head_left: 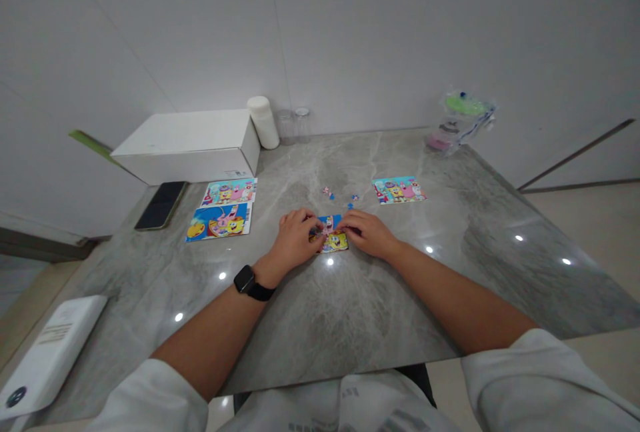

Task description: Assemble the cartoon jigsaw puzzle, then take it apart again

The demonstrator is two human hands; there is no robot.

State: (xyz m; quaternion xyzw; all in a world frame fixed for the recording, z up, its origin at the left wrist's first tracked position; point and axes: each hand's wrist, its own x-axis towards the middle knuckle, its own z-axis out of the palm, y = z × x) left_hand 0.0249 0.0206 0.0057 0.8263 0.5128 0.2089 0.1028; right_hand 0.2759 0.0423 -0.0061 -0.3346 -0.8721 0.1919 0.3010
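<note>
A small cartoon puzzle in blue and yellow lies flat on the grey marble table. My left hand, with a black watch on its wrist, is at the puzzle's left side, its fingers curled over that edge. At the upper right edge is my right hand, fingertips pressed together over the puzzle. Whatever either set of fingertips holds is too small to make out. Several loose puzzle pieces lie just beyond the hands. An assembled-looking cartoon picture rests farther back on the right.
Two cartoon cards lie at the left beside a dark phone. Behind them stand a white box, a white bottle and two clear glasses. A plastic bag sits back right; a white device is front left.
</note>
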